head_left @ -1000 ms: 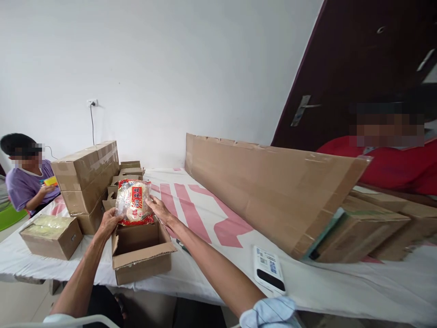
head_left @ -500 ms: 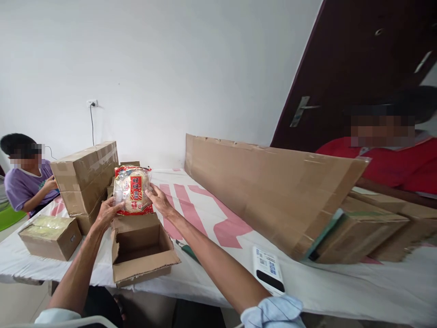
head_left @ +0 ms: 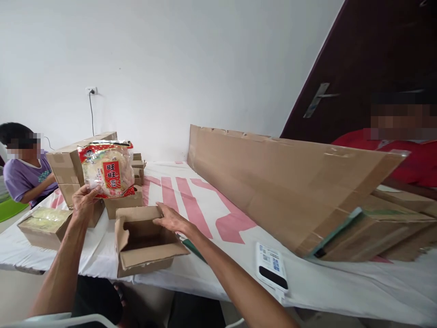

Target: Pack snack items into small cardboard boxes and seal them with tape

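My left hand (head_left: 84,199) grips the bottom edge of a red and clear snack bag (head_left: 106,169) and holds it up above the table, left of an open cardboard box (head_left: 145,246). The box is empty, with its flaps spread. My right hand (head_left: 170,220) rests on the box's far right rim, fingers curled over the edge.
A stack of taped cartons (head_left: 75,161) stands behind the bag, small boxes (head_left: 137,164) beside it. A filled open box (head_left: 43,227) sits at the left. A long flat carton (head_left: 290,187) runs along the right. A white handheld device (head_left: 272,271) lies near the table (head_left: 211,269) edge. Two other people sit at left and right.
My right hand let go of the snack bag and dropped to the box rim. My left hand lifted the bag up and to the left, away from the box.
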`<state>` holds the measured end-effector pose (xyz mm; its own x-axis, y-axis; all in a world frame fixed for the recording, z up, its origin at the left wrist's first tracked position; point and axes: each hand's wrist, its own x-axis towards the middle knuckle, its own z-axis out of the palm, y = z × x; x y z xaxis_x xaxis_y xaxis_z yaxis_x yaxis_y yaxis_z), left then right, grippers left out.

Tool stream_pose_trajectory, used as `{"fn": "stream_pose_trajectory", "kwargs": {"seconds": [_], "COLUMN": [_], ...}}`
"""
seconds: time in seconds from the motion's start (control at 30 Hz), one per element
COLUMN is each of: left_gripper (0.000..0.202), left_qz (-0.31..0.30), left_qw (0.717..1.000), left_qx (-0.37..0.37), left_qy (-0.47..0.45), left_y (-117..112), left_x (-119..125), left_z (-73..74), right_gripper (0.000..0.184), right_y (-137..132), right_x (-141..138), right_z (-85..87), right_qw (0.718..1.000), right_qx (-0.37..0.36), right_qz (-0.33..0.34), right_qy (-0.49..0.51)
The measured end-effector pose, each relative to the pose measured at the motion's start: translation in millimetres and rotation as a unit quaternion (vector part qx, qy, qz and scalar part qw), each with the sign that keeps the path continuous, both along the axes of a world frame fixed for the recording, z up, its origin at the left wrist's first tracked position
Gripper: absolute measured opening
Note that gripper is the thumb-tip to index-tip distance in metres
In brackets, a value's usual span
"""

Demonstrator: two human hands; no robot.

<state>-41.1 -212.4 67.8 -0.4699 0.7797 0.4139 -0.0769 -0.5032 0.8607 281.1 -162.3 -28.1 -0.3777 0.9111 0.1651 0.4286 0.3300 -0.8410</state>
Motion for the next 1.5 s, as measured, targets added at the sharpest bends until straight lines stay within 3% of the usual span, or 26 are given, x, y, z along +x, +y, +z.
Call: {"fn": "stream_pose_trajectory", "kwargs": {"seconds": [0.13, 0.3, 0.47, 0.73, 0.87, 0.97, 1.03, 1.1, 1.2, 1.33, 1.5], "left_gripper": [0.048, 0.047, 0.049, 0.049, 0.042, 0.064, 0.083, 0.089, 0.092, 0.095, 0.100], "left_qz": [0.025, 0.025, 0.027, 0.058, 0.103, 0.168, 0.232, 0.277, 0.269, 0.258, 0.260], "left_qw": [1.000, 0.997, 0.990, 0.972, 0.954, 0.936, 0.909, 0.866, 0.819, 0.794, 0.798], "left_qx": [-0.010, -0.077, -0.136, -0.215, -0.239, -0.234, -0.199, -0.152, -0.138, -0.174, -0.207], "left_qy": [-0.007, -0.007, -0.001, 0.080, 0.152, 0.203, 0.283, 0.387, 0.488, 0.522, 0.502], "left_y": [6.3, 13.0, 22.2, 37.9, 31.0, 17.2, 4.5, -7.5, -15.5, 0.2, 32.9], "left_x": [-15.8, -17.9, -9.8, 0.1, -4.8, -3.4, 6.0, 21.9, 48.6, 65.5, 62.6], "left_z": [-15.2, -65.4, -116.0, -168.0, -173.9, -172.2, -172.7, -175.6, -181.5, -184.4, -176.3], "right_gripper": [0.052, 0.056, 0.058, 0.050, 0.073, 0.088, 0.087, 0.078, 0.063, 0.059, 0.066], "right_y": [-4.9, -18.1, -24.1, -27.8, -37.8, -46.1, -51.3, -55.9, -61.6, -64.9, -64.3], "right_x": [16.8, 45.4, 83.2, 112.2, 116.5, 115.3, 111.8, 107.0, 100.9, 101.7, 114.8], "right_z": [-15.3, -16.0, -17.4, -27.0, -29.8, -31.1, -31.5, -31.3, -29.5, -23.5, -17.6], "right_qw": [0.999, 0.996, 0.993, 0.971, 0.962, 0.954, 0.949, 0.948, 0.950, 0.938, 0.928], "right_qx": [0.007, 0.014, -0.025, -0.126, -0.150, -0.156, -0.164, -0.159, -0.136, -0.129, -0.106], "right_qz": [0.038, 0.005, -0.031, -0.080, -0.069, -0.008, 0.017, 0.006, -0.042, -0.079, -0.116], "right_qy": [0.039, 0.086, 0.112, 0.185, 0.219, 0.255, 0.271, 0.275, 0.279, 0.313, 0.338]}}
